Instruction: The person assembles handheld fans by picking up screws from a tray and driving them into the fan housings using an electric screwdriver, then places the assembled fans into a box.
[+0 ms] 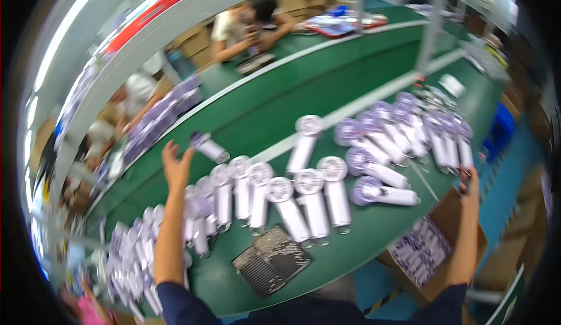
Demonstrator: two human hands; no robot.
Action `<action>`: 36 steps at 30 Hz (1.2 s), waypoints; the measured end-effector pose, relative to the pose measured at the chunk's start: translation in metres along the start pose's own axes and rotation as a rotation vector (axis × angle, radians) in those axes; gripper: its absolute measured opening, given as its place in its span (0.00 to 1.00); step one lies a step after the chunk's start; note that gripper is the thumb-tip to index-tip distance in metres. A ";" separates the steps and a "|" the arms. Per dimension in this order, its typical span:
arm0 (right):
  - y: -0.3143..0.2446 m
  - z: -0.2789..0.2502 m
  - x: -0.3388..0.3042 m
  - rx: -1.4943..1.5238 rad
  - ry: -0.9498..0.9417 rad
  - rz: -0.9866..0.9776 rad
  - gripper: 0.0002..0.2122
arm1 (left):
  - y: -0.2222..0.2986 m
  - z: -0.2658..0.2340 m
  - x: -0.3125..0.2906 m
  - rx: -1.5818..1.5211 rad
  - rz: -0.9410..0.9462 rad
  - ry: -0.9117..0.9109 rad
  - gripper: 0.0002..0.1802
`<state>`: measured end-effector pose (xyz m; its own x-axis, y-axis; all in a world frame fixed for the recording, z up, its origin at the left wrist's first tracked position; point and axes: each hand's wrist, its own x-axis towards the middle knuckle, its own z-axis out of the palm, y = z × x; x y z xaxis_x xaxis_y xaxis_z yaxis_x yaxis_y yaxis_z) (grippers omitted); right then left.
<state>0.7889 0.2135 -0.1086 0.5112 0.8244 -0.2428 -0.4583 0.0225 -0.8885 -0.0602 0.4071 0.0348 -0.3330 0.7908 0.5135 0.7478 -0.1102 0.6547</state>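
My left hand (177, 166) is raised at the near edge of the green belt, fingers spread and holding nothing. Just beyond its fingertips a handheld fan (209, 147) with a white handle and dark purple head lies on the belt. At the far right of the bench, my right hand (469, 183) is closed around a small dark object (464, 179), too blurred to name. It is beside the lower end of a purple-and-white fan (464, 141) at the end of a cluster. Several white fans (312, 202) lie side by side in the middle, handles toward me.
A dark ridged pad (272, 262) lies near the bench's front edge. More fans (131, 260) are heaped at left. An open carton (421, 249) of purple-and-white items stands below the right edge. Purple boxes (163, 111) line the far side; a co-worker (245, 33) sits across the belt (350, 68).
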 end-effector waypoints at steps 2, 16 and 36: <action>-0.009 0.041 -0.001 -0.040 0.322 -0.030 0.16 | -0.041 0.005 0.012 0.004 -0.105 -0.043 0.55; -0.007 0.079 0.005 -0.373 0.385 -0.012 0.15 | -0.048 0.058 0.085 0.178 -0.547 -0.559 0.62; 0.009 0.235 -0.242 0.195 -0.165 -0.744 0.33 | 0.115 -0.167 -0.044 -0.109 0.153 -0.373 0.41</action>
<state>0.4905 0.1465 0.0338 0.6265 0.6266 0.4637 -0.1653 0.6881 -0.7066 -0.0556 0.2586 0.1801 0.0225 0.9221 0.3864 0.7008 -0.2902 0.6516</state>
